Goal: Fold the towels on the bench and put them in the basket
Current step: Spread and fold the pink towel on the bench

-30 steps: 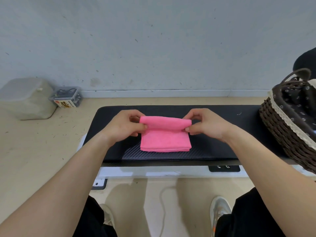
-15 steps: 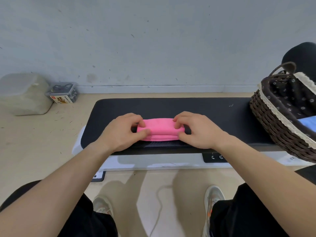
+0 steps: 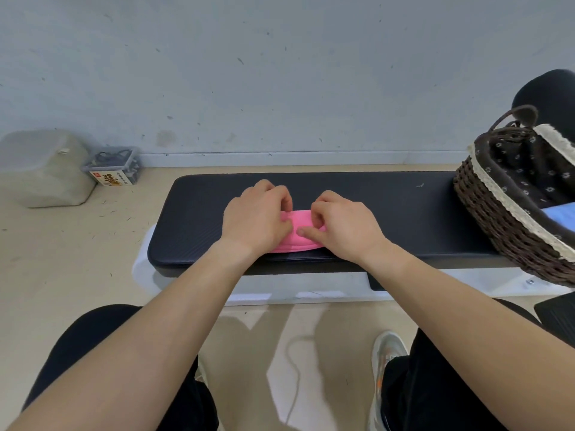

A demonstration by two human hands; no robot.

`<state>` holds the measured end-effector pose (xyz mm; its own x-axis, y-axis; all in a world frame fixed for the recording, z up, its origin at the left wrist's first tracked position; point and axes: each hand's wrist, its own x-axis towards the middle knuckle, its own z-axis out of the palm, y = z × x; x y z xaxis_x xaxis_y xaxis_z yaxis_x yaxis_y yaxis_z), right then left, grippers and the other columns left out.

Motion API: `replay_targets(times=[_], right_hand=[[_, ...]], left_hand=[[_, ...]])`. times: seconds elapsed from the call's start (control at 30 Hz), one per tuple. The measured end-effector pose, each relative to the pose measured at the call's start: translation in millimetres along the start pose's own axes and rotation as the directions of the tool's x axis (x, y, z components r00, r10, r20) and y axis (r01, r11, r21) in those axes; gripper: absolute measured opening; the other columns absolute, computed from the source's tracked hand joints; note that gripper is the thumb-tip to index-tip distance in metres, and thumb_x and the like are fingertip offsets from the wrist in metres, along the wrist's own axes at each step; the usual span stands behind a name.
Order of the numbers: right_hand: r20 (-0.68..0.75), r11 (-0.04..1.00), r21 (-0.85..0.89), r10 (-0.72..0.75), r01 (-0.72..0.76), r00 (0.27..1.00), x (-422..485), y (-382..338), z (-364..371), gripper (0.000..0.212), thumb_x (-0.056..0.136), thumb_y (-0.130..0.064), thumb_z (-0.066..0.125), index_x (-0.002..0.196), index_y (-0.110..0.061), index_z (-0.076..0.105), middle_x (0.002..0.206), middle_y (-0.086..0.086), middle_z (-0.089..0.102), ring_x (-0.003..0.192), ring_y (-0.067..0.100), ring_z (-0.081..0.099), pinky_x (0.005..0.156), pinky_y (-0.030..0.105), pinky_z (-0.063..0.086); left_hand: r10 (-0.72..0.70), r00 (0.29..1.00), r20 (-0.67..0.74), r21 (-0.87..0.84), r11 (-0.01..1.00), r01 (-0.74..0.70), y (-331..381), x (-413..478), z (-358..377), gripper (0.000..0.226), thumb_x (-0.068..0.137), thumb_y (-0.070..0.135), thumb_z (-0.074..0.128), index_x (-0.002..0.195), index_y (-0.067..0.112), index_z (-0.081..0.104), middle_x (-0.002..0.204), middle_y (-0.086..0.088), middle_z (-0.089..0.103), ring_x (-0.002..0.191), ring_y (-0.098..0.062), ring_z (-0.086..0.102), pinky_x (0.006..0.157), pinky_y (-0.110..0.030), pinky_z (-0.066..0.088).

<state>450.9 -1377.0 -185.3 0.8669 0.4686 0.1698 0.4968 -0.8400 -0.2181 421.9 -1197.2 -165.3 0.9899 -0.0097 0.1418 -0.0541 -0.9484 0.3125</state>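
A pink towel (image 3: 299, 219), folded down to a small thick wad, lies on the black padded tabletop (image 3: 404, 213) close to its near edge and about midway along its length, with layered edges showing along the side towards the person. Both hands are on it and cover most of it. The left hand (image 3: 258, 217) sits over the towel's left end with its fingers curled down at the far side and the thumb pressed in against the pink cloth, so it grips that end. The right hand (image 3: 340, 227) covers the right end in the same way: its fingers are bent over the far edge and its thumb lies along the top of the towel, pointing left, almost meeting the left thumb. Only a narrow strip of pink shows between the two hands, plus a curve of it below the left wrist. At the right end of the tabletop stands a dark brown wicker basket (image 3: 497, 225) with a loop handle, a pale lace trim and a dark flowered lining (image 3: 522, 169); a pale blue towel (image 3: 561, 214) lies inside it, partly cut off by the picture's edge. On the beige floor (image 3: 62, 259) to the left, against the grey wall, are a cloudy plastic container (image 3: 43, 169) and, just beside it, a small clear box (image 3: 113, 166) with a printed label. A light shoe (image 3: 387, 349) shows below the right forearm
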Motion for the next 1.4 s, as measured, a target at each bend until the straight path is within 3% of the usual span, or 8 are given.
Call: replay_targets(times=[0.13, 0.37, 0.47, 0.57, 0.87, 1.07, 1.2, 1.4], right_hand=[[-0.004, 0.998, 0.046, 0.04, -0.04, 0.999, 3, -1, 4, 0.041, 0.08, -0.062, 0.066, 0.07, -0.028, 0.046, 0.101, -0.013, 0.054, 0.077, 0.017, 0.056, 0.063, 0.031, 0.047], [0.188, 0.978, 0.131, 0.139, -0.165, 0.972, 9, 1, -11, 0.031, 0.076, -0.055, 0.071, 0.074, -0.028, 0.055, 0.104, -0.011, 0.057, 0.098, 0.018, 0.05, 0.073, 0.036, 0.049], [0.029, 0.927, 0.311, 0.209, -0.208, 0.977, 17, -12, -22, 0.009, 0.083, -0.036, 0.059, 0.081, -0.027, 0.062, 0.096, -0.011, 0.06, 0.09, 0.015, 0.058, 0.072, 0.033, 0.049], [-0.132, 0.859, 0.448, 0.336, -0.246, 0.933, 31, -29, -24, 0.016, 0.091, -0.024, 0.047, 0.098, -0.022, 0.061, 0.103, -0.005, 0.062, 0.089, 0.018, 0.058, 0.072, 0.034, 0.046], [0.009, 0.939, 0.028, 0.342, -0.342, 0.94, 36, -13, 35, 0.051, 0.103, -0.047, 0.026, 0.14, -0.021, 0.049, 0.159, 0.004, 0.027, 0.141, 0.03, 0.029, 0.11, 0.046, 0.031], [0.022, 0.925, -0.221, 0.323, -0.311, 0.946, 36, -16, 44, 0.055, 0.103, -0.049, 0.019, 0.145, -0.021, 0.039, 0.161, 0.011, 0.02, 0.142, 0.035, 0.024, 0.117, 0.055, 0.016], [0.055, 0.926, -0.21, 0.332, -0.315, 0.942, 34, -20, 41, 0.057, 0.103, -0.048, 0.019, 0.149, -0.018, 0.037, 0.162, 0.012, 0.02, 0.144, 0.036, 0.024, 0.118, 0.056, 0.016], [0.208, 0.949, -0.039, 0.313, -0.312, 0.927, 28, -10, 28, 0.06, 0.101, -0.056, 0.014, 0.156, -0.031, 0.021, 0.166, 0.005, 0.009, 0.152, 0.029, 0.007, 0.122, 0.054, 0.007]], left_hand=[[-0.048, 0.999, -0.015, -0.07, 0.996, 0.047, 14, 12, 9, 0.02, 0.096, 0.038, 0.048, 0.112, 0.032, 0.058, 0.114, 0.009, 0.058, 0.095, -0.017, 0.06, 0.074, -0.036, 0.047], [-0.126, 0.989, 0.074, 0.021, 0.992, 0.124, -1, 23, 50, 0.05, 0.096, 0.057, 0.026, 0.12, 0.029, 0.06, 0.131, 0.004, 0.054, 0.124, -0.018, 0.049, 0.109, -0.049, 0.032], [-0.119, 0.993, 0.017, 0.075, 0.99, 0.118, -1, 20, 56, 0.052, 0.097, 0.057, 0.023, 0.122, 0.029, 0.059, 0.137, 0.002, 0.053, 0.13, -0.02, 0.046, 0.112, -0.051, 0.028], [-0.126, 0.992, -0.022, 0.13, 0.983, 0.127, 3, 16, 58, 0.053, 0.097, 0.054, 0.02, 0.119, 0.026, 0.059, 0.138, -0.001, 0.054, 0.132, -0.023, 0.046, 0.114, -0.054, 0.024], [-0.182, 0.98, -0.08, -0.034, 0.983, 0.179, -10, 17, 65, 0.046, 0.103, 0.04, 0.021, 0.125, 0.023, 0.058, 0.141, 0.002, 0.051, 0.133, -0.023, 0.045, 0.113, -0.053, 0.029], [-0.171, 0.985, -0.017, 0.242, 0.955, 0.17, -2, 17, 67, 0.049, 0.104, 0.041, 0.019, 0.137, 0.019, 0.046, 0.153, -0.01, 0.038, 0.145, -0.033, 0.028, 0.115, -0.059, 0.018], [-0.157, 0.986, 0.065, 0.28, 0.951, 0.133, 0, 15, 58, 0.048, 0.104, 0.039, 0.02, 0.14, 0.019, 0.044, 0.156, -0.014, 0.034, 0.146, -0.033, 0.027, 0.116, -0.061, 0.013], [-0.102, 0.98, 0.172, 0.088, 0.992, 0.088, -22, 11, 44, 0.051, 0.105, 0.043, 0.012, 0.151, 0.031, 0.031, 0.165, -0.005, 0.016, 0.153, -0.022, 0.01, 0.12, -0.06, -0.002]])
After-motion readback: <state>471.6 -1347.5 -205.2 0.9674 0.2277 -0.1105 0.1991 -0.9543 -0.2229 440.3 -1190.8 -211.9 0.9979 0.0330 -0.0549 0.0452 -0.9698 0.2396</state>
